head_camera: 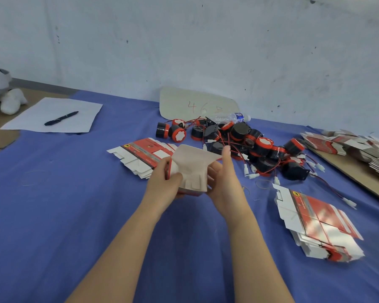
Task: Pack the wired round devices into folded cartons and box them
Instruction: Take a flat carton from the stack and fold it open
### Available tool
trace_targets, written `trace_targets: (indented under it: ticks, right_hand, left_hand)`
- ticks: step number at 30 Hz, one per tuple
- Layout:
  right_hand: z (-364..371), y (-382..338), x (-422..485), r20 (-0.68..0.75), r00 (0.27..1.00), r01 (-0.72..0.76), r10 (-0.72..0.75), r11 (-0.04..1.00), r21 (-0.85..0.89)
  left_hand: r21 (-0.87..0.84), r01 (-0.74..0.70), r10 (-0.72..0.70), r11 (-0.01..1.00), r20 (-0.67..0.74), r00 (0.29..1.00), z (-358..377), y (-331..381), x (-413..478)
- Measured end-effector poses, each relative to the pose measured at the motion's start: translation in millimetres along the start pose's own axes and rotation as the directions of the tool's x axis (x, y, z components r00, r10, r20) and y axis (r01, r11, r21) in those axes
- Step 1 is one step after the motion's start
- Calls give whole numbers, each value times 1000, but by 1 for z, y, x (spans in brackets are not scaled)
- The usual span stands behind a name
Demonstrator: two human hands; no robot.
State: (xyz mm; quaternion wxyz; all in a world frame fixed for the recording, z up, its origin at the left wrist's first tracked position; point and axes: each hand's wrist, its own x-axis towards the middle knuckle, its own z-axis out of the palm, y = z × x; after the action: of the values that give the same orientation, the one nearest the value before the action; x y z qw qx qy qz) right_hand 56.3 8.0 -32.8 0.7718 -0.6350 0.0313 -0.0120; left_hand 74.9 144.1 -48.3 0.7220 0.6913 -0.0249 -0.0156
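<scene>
I grip the half-folded carton point(190, 166) from both sides, left hand point(165, 182) and right hand point(224, 182) curled round it; the wired round devices point(245, 138) lie just beyond.

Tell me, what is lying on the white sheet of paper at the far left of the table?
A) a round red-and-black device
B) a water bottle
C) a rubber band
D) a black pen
D: a black pen lies slantwise on the white sheet of paper, while the water bottle lies far off, behind the pile of devices.
</scene>
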Motion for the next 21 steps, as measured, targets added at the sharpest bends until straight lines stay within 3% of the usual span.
trace_targets:
  ticks: [5,9,12,16,19,21]
  right_hand:
    - [-4,3,-1,134,989,88,-68,984,-153]
    - [-3,2,-5,144,979,162,-143,978,-132]
    - [-1,3,-4,141,977,172,-159,982,-81]
    - [12,4,-4,151,986,77,-70,996,-41]
    - [16,3,0,93,994,70,-62,994,-82]
    - [14,5,4,-10,996,87,-88,995,-44]
  left_hand:
    - [-35,19,-22,999,-82,996,-5,2,1]
    - [-198,10,-39,980,-144,989,-6,4,1]
    - [-313,3,-34,950,-92,995,-4,5,1]
    - [-461,-36,37,886,-7,999,1,7,-2]
    - [-491,-50,32,870,-45,998,-2,9,-3]
    - [-418,-65,36,906,-79,996,0,6,-4]
